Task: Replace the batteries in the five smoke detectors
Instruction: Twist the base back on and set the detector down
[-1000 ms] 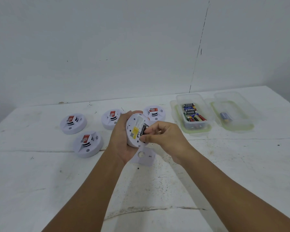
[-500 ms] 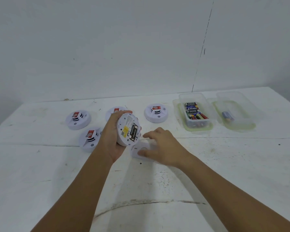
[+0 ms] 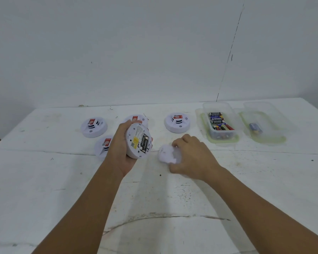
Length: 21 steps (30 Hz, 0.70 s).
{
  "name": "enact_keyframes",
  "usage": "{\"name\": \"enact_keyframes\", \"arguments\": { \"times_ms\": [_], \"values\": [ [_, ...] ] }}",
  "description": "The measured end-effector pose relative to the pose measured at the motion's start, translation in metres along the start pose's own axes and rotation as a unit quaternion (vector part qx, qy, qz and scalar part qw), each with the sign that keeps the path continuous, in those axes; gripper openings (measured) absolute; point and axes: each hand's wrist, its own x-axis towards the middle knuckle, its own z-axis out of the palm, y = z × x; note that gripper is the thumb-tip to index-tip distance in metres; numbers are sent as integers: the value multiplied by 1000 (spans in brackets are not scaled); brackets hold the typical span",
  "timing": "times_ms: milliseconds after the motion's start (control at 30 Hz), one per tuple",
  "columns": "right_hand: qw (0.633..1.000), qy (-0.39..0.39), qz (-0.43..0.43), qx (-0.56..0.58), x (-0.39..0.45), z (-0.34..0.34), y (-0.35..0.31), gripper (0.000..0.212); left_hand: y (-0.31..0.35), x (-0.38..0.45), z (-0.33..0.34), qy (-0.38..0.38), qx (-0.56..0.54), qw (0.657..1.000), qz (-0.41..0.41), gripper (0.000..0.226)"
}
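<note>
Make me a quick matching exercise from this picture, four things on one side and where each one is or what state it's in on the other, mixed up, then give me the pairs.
Things:
1. held smoke detector
2. white cover
3. box of batteries
4. single battery

Places or states:
A. alone in the far right tray
B. on the table under the right hand
C. left hand grips it, battery bay open
D. holds many batteries

Pairs: 1-C, 2-B, 3-D, 4-A

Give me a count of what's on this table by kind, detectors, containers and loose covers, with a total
Smoke detectors: 5, one held in the left hand
Clear containers: 2
Loose white cover under the right hand: 1
Total: 8
</note>
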Motion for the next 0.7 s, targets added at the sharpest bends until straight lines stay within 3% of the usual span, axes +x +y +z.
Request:
{"name": "enact_keyframes", "arguments": {
  "times_ms": [167, 300, 433, 700],
  "values": [
    [983, 112, 17, 147, 5, -2, 5, 70, 2, 3, -5, 13, -8, 1000, -5, 44],
    [942, 157, -73, 287, 4, -5, -17, 72, -2, 2, 2, -6, -14, 999, -29, 52],
    [941, 156, -152, 259, 10, -5, -34, 62, -4, -3, 11, -62, -25, 995, -71, 47],
    [930, 214, -190, 230, 19, 6, -30, 53, -2, -4, 21, -105, -18, 991, -86, 38]
  ]
}}
